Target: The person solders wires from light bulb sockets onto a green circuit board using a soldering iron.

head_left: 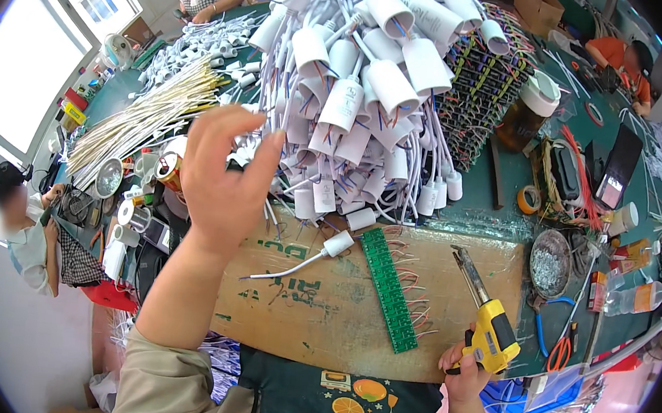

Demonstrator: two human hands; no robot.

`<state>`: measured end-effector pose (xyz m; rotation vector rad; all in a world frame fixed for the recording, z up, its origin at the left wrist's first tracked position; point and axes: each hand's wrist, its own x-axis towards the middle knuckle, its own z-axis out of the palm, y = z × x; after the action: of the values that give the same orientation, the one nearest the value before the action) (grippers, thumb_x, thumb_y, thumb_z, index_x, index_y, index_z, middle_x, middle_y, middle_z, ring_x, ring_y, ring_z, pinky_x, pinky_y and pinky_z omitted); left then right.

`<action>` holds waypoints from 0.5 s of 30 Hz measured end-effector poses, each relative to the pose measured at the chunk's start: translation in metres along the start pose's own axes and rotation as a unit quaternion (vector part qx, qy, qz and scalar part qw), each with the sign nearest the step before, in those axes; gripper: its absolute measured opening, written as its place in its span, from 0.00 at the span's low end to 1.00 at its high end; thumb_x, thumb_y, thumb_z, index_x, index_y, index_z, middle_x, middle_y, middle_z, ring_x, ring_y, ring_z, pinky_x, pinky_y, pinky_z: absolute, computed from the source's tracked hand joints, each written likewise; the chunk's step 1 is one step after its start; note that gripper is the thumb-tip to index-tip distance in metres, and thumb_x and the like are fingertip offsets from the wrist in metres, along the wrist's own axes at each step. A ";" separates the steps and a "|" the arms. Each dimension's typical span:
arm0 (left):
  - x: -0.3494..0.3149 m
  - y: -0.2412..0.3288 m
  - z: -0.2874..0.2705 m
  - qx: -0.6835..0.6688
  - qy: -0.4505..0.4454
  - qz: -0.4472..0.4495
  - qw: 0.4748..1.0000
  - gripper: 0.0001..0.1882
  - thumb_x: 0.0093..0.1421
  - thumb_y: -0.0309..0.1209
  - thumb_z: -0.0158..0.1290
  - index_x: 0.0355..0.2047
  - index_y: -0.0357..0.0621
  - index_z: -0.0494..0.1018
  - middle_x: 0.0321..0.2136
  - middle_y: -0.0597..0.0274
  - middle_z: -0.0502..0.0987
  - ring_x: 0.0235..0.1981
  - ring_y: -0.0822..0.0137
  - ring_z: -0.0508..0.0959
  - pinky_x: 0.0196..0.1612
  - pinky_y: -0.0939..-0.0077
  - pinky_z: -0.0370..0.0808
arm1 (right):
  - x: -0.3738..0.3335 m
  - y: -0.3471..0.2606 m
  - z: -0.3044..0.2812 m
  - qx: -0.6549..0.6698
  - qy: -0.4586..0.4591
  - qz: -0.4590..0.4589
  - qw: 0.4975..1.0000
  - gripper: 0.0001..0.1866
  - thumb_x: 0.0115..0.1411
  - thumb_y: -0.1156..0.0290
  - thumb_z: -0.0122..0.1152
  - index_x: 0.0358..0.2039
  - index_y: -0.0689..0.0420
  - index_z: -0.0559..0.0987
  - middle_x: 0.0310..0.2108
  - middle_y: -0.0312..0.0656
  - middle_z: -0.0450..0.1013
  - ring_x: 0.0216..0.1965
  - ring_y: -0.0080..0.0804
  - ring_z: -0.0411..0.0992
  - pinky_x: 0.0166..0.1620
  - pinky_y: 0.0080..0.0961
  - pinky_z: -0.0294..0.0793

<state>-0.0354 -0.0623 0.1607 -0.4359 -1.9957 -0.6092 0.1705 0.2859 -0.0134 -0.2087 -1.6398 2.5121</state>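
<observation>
My left hand [227, 169] is raised in front of a tall heap of white lamp sockets [343, 104] with cables and bare wire ends. Its thumb and forefinger are spread apart, and nothing shows between them. Low on the right, my right hand [465, 369] grips a yellow and black soldering gun [492, 337], its metal tip pointing up and away to the left. Between the hands a green circuit board panel [388, 290] lies on a cardboard sheet [304, 315], with thin red and white wires along its right edge. One white socket with a cable [337, 244] rests beside the panel's upper end.
On the right are a round metal dish [550, 263], orange-handled scissors [560, 354], a plastic bottle [637, 298] and a lidded jug [528, 112]. Stacked boards [482, 86] stand behind. Pale wire bundles [149, 113] and a can [169, 169] lie left. Other people work around the table.
</observation>
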 end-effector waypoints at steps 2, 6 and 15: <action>0.025 -0.001 0.002 -0.018 -0.009 -0.003 1.000 0.16 0.51 0.21 0.64 0.41 0.39 0.77 0.40 0.52 0.79 0.42 0.54 0.78 0.47 0.65 0.75 | 0.000 0.000 -0.001 0.001 0.003 0.011 1.000 0.39 0.60 0.55 0.68 0.63 0.64 0.63 0.22 0.35 0.67 0.19 0.25 0.66 0.24 0.26 0.70; 0.064 -0.002 0.004 0.049 -0.070 0.148 0.985 0.22 0.50 0.21 0.61 0.47 0.46 0.78 0.49 0.58 0.78 0.52 0.53 0.76 0.55 0.62 0.71 | -0.002 -0.002 0.001 -0.008 0.012 0.008 1.000 0.39 0.60 0.56 0.68 0.63 0.64 0.63 0.22 0.36 0.67 0.19 0.25 0.66 0.24 0.26 0.70; 0.083 -0.033 0.006 -0.047 -0.072 0.200 0.976 0.24 0.51 0.18 0.62 0.50 0.44 0.78 0.50 0.60 0.81 0.53 0.59 0.79 0.57 0.66 0.74 | 0.001 0.001 0.001 -0.004 -0.003 0.007 1.000 0.39 0.61 0.57 0.67 0.64 0.65 0.61 0.23 0.36 0.66 0.20 0.26 0.66 0.25 0.26 0.69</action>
<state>-0.0965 -0.0814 0.2239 -0.9341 -1.9421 -0.4265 0.1692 0.2846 -0.0138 -0.2149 -1.6555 2.5203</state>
